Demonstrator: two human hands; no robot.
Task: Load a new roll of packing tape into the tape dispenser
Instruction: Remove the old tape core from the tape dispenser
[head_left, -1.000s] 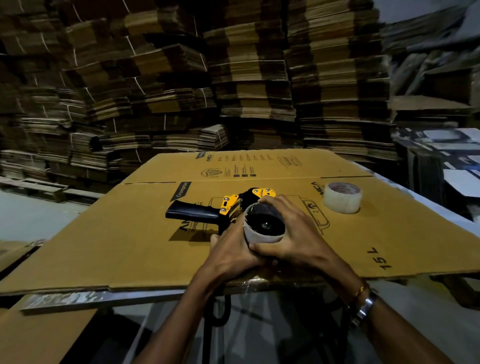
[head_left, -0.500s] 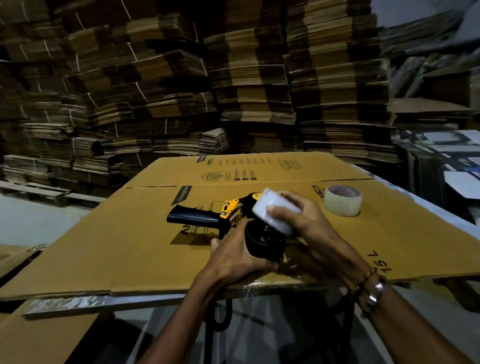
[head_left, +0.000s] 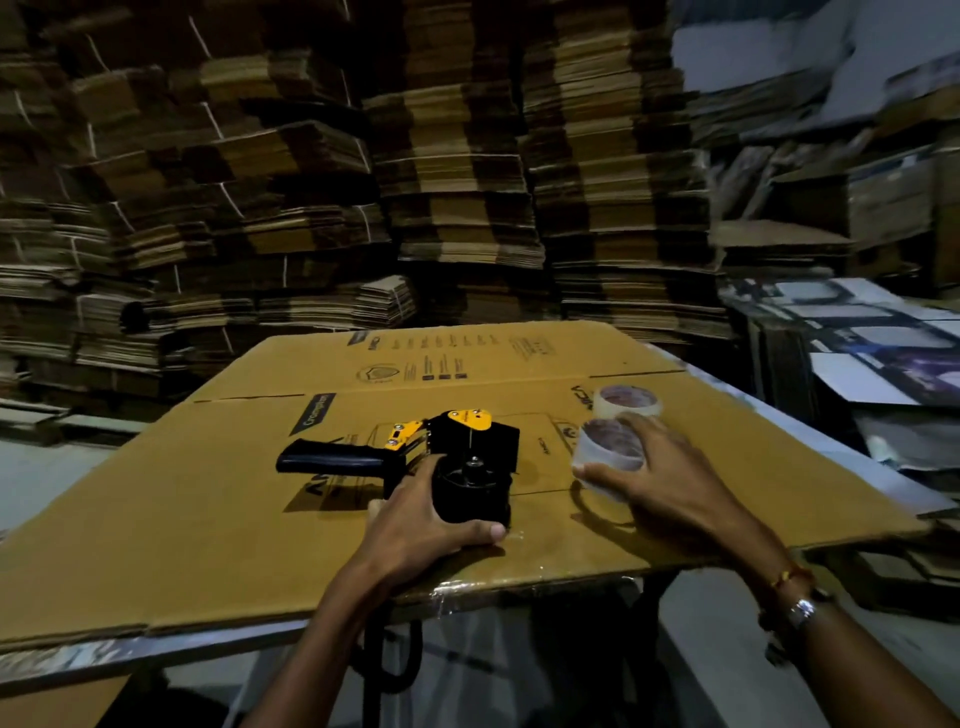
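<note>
A black and yellow tape dispenser (head_left: 457, 452) lies on its side on a flattened cardboard sheet (head_left: 208, 519), handle pointing left. Its black spool hub (head_left: 471, 488) faces up and is bare. My left hand (head_left: 421, 525) grips the dispenser around the hub from the near side. To the right, my right hand (head_left: 660, 475) holds a whitish empty tape core (head_left: 608, 452) just above the cardboard. A new roll of clear tape (head_left: 627, 401) sits on the sheet right behind that core.
The cardboard sheet rests on a table whose near edge (head_left: 156, 649) shows below it. Tall stacks of flattened cartons (head_left: 441, 182) fill the background. More boxes and printed sheets (head_left: 857, 364) are piled at the right.
My right hand pulled the whitish core off the dispenser's hub and carried it to the right, down near the new roll. My left hand stayed on the dispenser.
</note>
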